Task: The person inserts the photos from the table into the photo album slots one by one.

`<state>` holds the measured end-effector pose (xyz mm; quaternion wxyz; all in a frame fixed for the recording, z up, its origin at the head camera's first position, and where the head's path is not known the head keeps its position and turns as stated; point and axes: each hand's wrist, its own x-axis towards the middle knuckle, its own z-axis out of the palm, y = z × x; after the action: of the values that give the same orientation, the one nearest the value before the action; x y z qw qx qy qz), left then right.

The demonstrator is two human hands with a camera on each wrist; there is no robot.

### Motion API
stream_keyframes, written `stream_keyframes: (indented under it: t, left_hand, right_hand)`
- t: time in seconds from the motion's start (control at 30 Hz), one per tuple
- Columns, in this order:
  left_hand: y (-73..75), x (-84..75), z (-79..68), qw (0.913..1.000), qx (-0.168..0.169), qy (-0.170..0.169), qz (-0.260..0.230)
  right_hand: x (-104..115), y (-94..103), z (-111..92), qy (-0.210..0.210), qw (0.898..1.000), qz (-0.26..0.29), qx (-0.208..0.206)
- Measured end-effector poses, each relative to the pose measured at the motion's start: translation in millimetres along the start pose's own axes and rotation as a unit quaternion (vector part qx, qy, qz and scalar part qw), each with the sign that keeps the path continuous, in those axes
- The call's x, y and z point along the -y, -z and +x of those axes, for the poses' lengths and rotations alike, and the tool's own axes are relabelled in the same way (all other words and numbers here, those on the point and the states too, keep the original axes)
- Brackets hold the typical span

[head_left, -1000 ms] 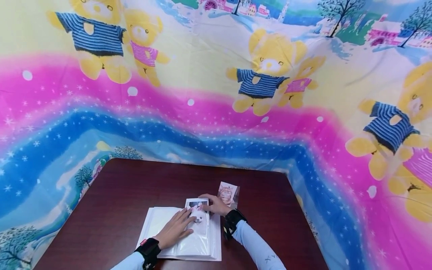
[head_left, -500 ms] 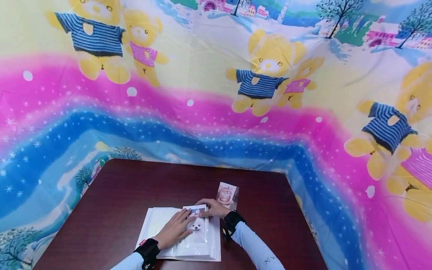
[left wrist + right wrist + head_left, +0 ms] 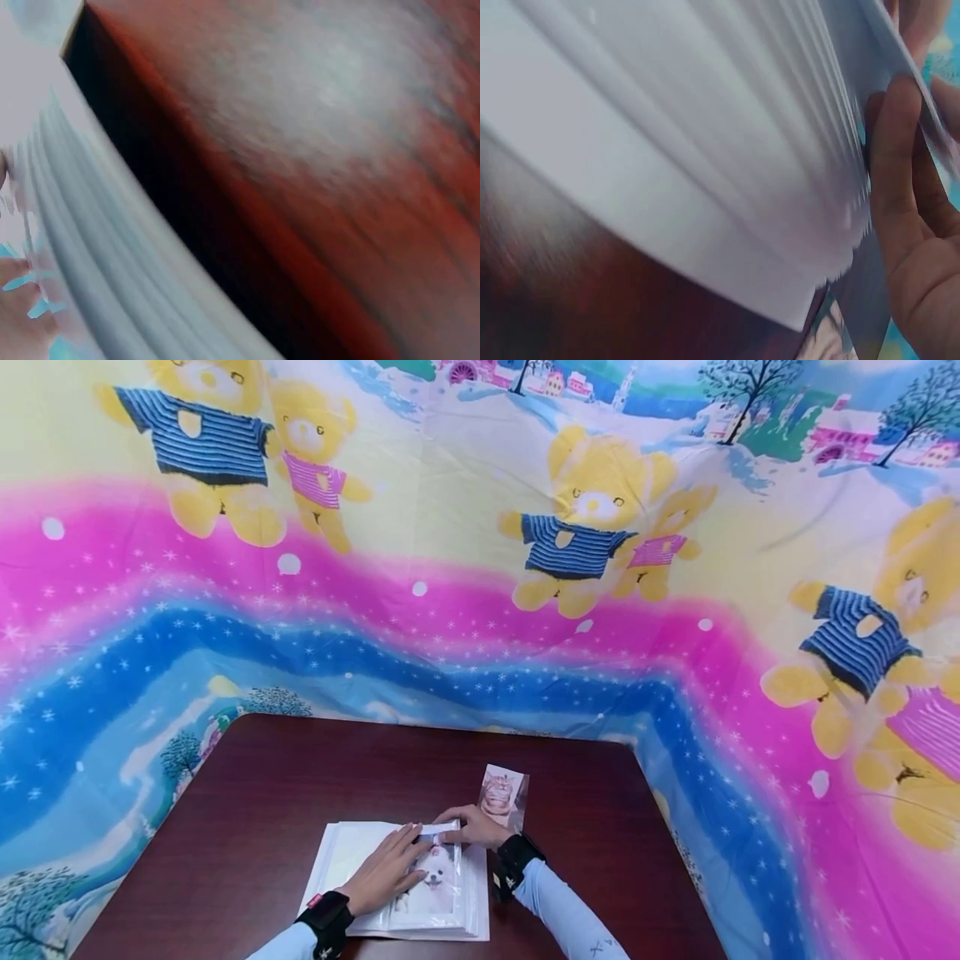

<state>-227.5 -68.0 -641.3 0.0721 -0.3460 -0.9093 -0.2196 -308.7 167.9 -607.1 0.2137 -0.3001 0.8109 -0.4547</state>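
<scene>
An open photo album (image 3: 347,837) with white pages and clear sleeves lies on the table. A photo of a white dog (image 3: 437,887) sits in the right page's sleeve, its top end near the page's upper edge. My left hand (image 3: 384,875) rests on the album with fingers extended, fingertips over the photo's left side. At the photo's top my right hand (image 3: 477,827) pinches the photo and sleeve edge; in the right wrist view its thumb and fingers (image 3: 894,150) stand on both sides of a thin sheet. The left wrist view shows mostly the album's page edges (image 3: 112,225).
A cat photo (image 3: 498,795) lies on the dark wooden table (image 3: 225,843) beyond the right hand, partly over another glossy sheet. A printed bear curtain (image 3: 420,635) hangs around the table's back and sides.
The dog photo has slid down into the sleeve, toward the near edge of the album. My right hand has moved slightly down and left with it; the left hand has stayed in place.
</scene>
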Motion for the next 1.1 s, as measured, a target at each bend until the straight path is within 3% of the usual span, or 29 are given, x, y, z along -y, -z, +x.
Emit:
stream_keyframes:
  t: [0.1,0.2,0.3,0.4,0.5,0.6,0.67,0.77,0.93,1.1]
  left_hand:
    - [3.2,-2.7,2.8,0.9986,-0.018,0.023,-0.043]
    - [9.5,-7.3,7.8,0.9918,-0.026,0.07,-0.104]
    - [19.4,-12.2,13.1,0.9778,-0.041,0.119,-0.168]
    - [32.2,-15.7,16.4,0.9594,-0.068,0.165,-0.219]
    - [45.8,-14.6,18.5,0.9424,-0.11,0.209,-0.237]
    - [59.4,-8.3,18.3,0.9288,-0.151,0.242,-0.237]
    - [68.5,-2.3,16.2,0.9238,-0.171,0.255,-0.229]
    - [79.1,7.1,10.0,0.9254,-0.18,0.27,-0.196]
    - [84.7,23.0,-5.8,0.9315,-0.172,0.286,-0.145]
    - [81.0,36.3,-19.6,0.9325,-0.167,0.296,-0.123]
  right_hand:
    - [5.0,-7.7,-5.5,-0.033,0.997,0.064,-0.041]
    - [12.8,-19.8,-10.9,-0.065,0.982,0.149,-0.099]
    - [25.4,-33.1,-14.6,-0.063,0.965,0.221,-0.13]
    - [39.6,-46.2,-15.2,-0.031,0.962,0.246,-0.113]
    - [51.2,-60.1,-12.3,0.013,0.978,0.192,-0.084]
    - [55.8,-74.6,-8.4,0.046,0.994,0.077,-0.063]
    - [55.8,-84.0,-6.0,0.068,0.996,0.004,-0.049]
    - [54.3,-95.3,-5.3,0.089,0.992,-0.087,-0.032]
    - [51.3,-107.6,-10.7,0.091,0.978,-0.186,-0.001]
    - [46.5,-114.3,-14.7,0.086,0.972,-0.22,0.02]
